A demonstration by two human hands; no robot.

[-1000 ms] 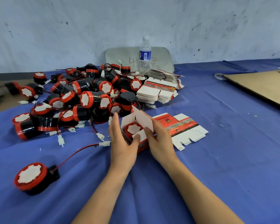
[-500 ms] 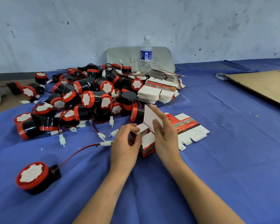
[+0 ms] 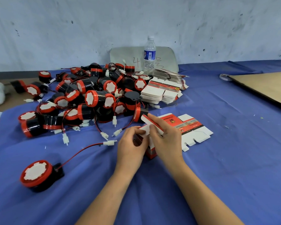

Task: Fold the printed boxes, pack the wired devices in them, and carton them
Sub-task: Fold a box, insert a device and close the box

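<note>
Box light, thin card, creases easily; my left hand grips its side, my right hand pinches lid flap; best held at edges, gently.

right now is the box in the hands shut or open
Open: the lid flap of the printed box slants up, untucked, pinched by the right hand; the left hand holds the box.

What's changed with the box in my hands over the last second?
The right hand has swung the lid flap of the printed box down over the top, hiding the device that showed inside. The left hand moved from the box's side to pinch a side flap inward. The device pile, lone device, flat blank and bottle stayed put.
</note>
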